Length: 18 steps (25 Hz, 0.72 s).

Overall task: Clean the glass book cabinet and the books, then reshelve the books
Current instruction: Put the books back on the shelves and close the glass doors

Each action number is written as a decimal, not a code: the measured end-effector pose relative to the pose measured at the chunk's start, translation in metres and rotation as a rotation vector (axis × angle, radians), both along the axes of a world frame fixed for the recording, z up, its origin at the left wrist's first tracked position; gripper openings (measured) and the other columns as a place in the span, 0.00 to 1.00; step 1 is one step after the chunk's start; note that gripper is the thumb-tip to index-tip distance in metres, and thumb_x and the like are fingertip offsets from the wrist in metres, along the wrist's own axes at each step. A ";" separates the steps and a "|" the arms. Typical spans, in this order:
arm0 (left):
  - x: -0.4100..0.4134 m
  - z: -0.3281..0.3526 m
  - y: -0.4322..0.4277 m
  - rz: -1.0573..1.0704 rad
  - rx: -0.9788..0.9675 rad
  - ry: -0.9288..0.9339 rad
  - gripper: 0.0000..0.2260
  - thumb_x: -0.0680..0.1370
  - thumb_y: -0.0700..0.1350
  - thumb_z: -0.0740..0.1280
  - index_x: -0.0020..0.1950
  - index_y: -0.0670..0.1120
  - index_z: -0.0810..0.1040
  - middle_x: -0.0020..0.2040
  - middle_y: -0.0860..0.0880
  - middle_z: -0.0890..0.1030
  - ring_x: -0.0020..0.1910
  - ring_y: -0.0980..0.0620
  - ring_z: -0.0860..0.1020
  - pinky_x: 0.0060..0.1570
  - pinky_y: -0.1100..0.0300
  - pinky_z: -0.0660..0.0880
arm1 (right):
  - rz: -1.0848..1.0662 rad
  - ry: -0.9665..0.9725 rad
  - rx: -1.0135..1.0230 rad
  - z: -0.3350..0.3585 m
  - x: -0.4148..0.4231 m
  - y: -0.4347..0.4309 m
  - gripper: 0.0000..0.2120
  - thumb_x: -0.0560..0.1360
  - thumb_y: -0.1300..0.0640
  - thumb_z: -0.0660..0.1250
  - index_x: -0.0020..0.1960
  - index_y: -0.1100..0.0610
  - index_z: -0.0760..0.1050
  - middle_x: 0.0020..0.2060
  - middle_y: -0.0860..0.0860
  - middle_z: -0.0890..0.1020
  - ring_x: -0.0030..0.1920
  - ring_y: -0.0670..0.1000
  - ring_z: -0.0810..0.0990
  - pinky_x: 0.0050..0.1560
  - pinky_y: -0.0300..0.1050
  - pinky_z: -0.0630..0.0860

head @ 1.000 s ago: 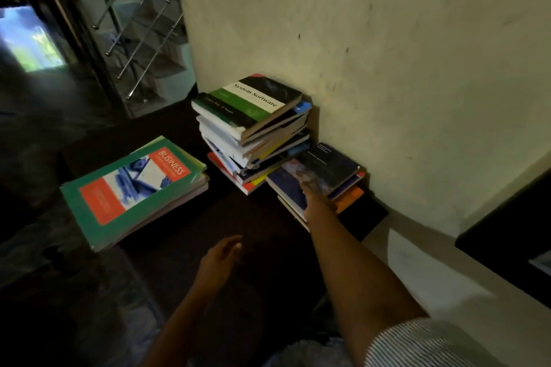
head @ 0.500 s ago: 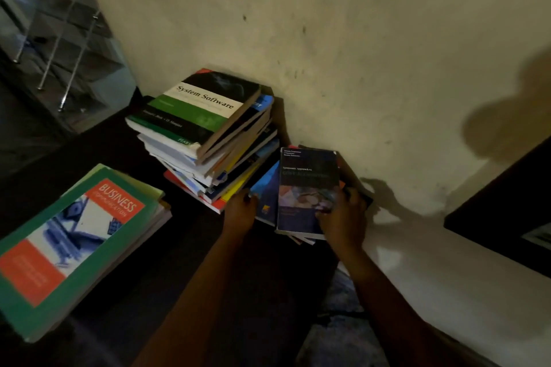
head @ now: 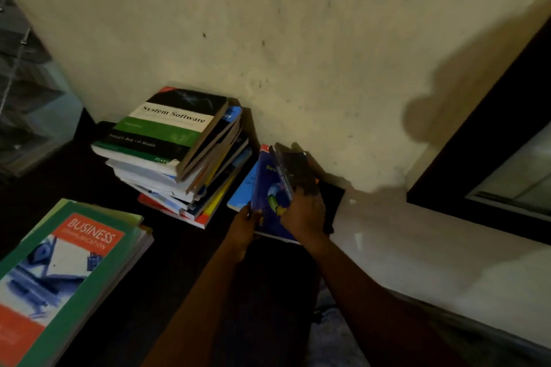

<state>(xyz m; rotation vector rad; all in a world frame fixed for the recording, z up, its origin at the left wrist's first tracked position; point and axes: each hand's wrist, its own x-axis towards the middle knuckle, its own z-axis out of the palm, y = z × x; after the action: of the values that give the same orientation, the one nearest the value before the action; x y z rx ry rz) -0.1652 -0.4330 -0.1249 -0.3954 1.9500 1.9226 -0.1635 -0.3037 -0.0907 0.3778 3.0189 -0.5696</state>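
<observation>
A tall stack of books with "System Software" on top stands against the wall. To its right lies a smaller pile. My right hand grips a dark book and tilts it up on edge off that pile. Under it shows a blue book with a globe picture. My left hand holds the near left edge of the blue book. A light blue book lies below them. A green and orange "Business" book tops another pile at the near left.
The books lie on a dark floor surface. A cream wall rises right behind them. A dark-framed glass cabinet stands at the right. A stair railing shows at the far left.
My right hand has lifted the dark top book up onto its edge, uncovering the blue book beneath. My left hand has shifted right onto the blue book's edge.
</observation>
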 end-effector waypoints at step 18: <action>0.158 0.024 0.115 -0.585 0.062 0.217 0.27 0.76 0.28 0.61 0.73 0.43 0.59 0.60 0.46 0.75 0.47 0.58 0.80 0.40 0.67 0.78 | -0.575 0.177 -0.340 0.030 0.283 0.163 0.24 0.78 0.51 0.62 0.71 0.57 0.62 0.58 0.60 0.78 0.54 0.60 0.78 0.43 0.38 0.66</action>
<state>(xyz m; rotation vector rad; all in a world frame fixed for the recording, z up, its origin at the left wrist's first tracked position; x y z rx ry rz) -0.0069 -0.3175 -0.1007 0.3825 1.8500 1.6737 0.1194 -0.1406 -0.0612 1.2377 2.8576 -1.1799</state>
